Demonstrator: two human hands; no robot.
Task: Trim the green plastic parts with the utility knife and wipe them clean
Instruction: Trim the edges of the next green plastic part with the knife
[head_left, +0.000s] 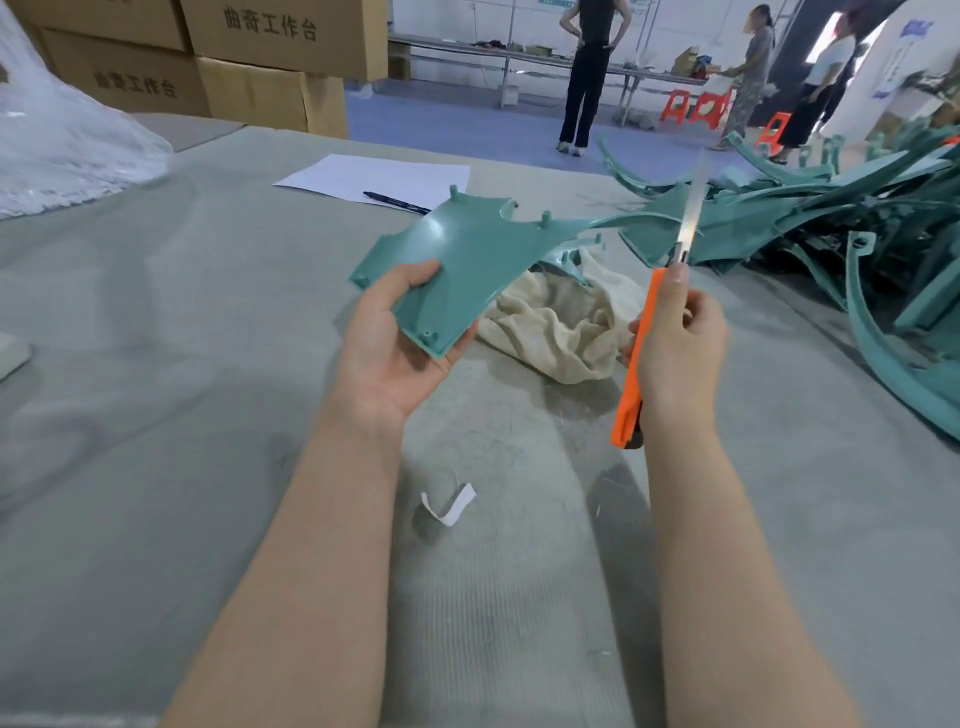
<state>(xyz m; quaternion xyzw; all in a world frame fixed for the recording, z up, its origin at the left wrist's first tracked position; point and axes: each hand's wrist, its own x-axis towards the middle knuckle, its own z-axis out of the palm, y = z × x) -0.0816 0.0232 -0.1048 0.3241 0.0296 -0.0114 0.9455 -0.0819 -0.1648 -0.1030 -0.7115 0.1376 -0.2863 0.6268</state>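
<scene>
My left hand holds a curved green plastic part by its near corner, thumb on top and palm beneath, lifted above the table. My right hand grips an orange utility knife upright, with its long blade extended and pointing up, just right of the part and not touching it. A crumpled beige cloth lies on the table between and behind the hands.
A heap of green plastic parts fills the right side of the grey table. A white sheet with a pen lies farther back. A paper scrap lies near me. Cardboard boxes and a plastic bag stand left; people stand beyond.
</scene>
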